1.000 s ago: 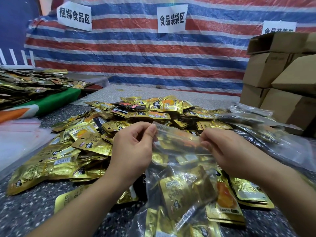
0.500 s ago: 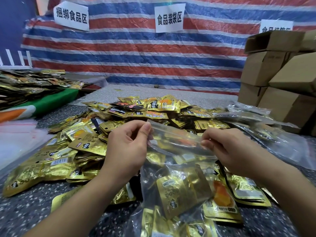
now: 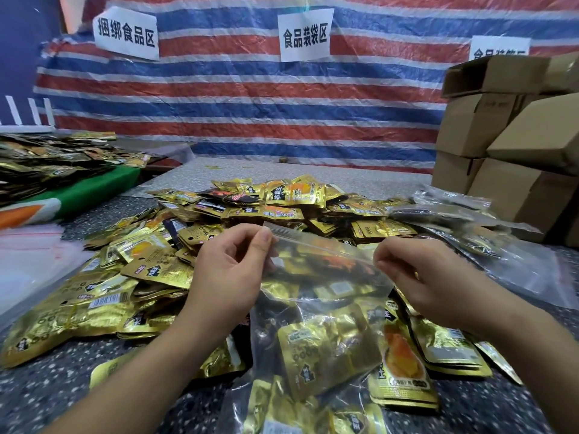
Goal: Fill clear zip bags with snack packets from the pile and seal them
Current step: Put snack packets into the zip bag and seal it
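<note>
Gold packets (image 3: 125, 286) (heaped) ring bag (image 3: 316, 324).

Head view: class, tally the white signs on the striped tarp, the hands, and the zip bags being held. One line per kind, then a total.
white signs: 3
hands, left hand and right hand: 2
zip bag pinched between both hands: 1
Total: 6

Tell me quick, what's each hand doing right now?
Left hand: pinching the left end of the zip bag top.
Right hand: pinching the right end of the same bag top.
</note>
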